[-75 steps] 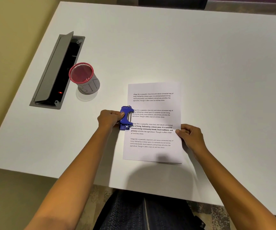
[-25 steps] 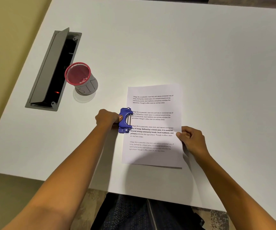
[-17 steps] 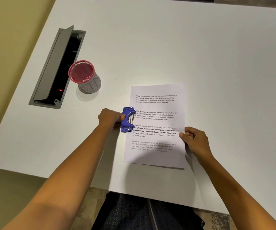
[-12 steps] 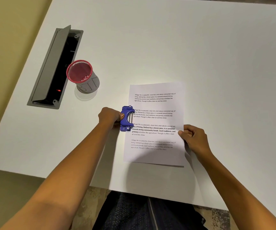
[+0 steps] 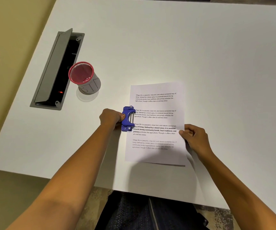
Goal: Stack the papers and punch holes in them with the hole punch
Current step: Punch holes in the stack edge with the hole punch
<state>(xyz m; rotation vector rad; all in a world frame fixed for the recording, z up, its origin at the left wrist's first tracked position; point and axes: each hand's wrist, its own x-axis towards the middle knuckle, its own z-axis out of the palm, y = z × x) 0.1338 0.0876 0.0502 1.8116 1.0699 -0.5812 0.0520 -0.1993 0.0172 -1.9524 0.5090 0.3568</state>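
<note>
A stack of white printed papers point(image 5: 157, 155) lies on the white table point(image 5: 200, 47), near its front edge. A small blue hole punch point(image 5: 127, 118) sits over the middle of the stack's left edge. My left hand point(image 5: 110, 118) grips the punch from the left, thumb on its handle. My right hand point(image 5: 195, 138) pinches the right edge of the papers between thumb and curled fingers. The near edge of the stack casts a thin shadow on the table.
A grey pen cup with a red mesh rim point(image 5: 84, 78) stands to the left behind the papers. Beyond it, an open grey cable hatch point(image 5: 54, 70) is set into the table. My legs show below the table's front edge.
Both hands keep their hold on the punch and the papers. Only small shifts of the view and the stack show; the punch stays on the left edge.
</note>
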